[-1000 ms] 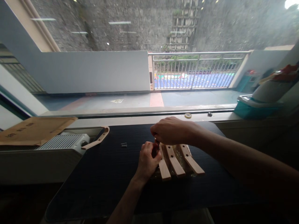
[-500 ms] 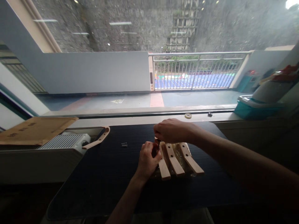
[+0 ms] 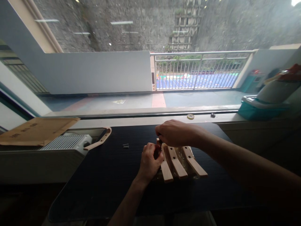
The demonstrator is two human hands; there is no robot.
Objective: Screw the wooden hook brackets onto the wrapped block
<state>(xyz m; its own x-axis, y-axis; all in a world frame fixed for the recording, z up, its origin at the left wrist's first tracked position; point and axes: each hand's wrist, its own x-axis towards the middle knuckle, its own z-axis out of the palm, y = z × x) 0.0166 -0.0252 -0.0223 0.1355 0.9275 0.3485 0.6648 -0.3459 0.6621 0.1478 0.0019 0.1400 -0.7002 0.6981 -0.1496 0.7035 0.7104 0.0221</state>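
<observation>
My right hand (image 3: 172, 133) is closed around a dark, slim tool (image 3: 161, 143), apparently a screwdriver, mostly hidden in the fist. It points down at the leftmost of three bent wooden pieces (image 3: 166, 172). My left hand (image 3: 150, 160) is closed at that same piece, thumb and fingers pinched on it beside the tool's lower end; the tip is hidden. Right of it lie a middle wooden piece (image 3: 179, 168) and a right wooden piece (image 3: 197, 168), both with dark holes. Clear plastic wrap (image 3: 181, 153) shows under and between them.
Several small screws (image 3: 125, 146) lie on the dark table (image 3: 105, 179). Another curved wooden piece (image 3: 100, 142) rests at its left edge, near a white heater (image 3: 68, 142) and brown cardboard (image 3: 37, 130). A tape roll (image 3: 190, 116) and teal box (image 3: 261, 108) stand on the windowsill.
The view has shifted slightly. My right hand has turned a little over the tool, while my left hand keeps its place at the leftmost wooden piece.
</observation>
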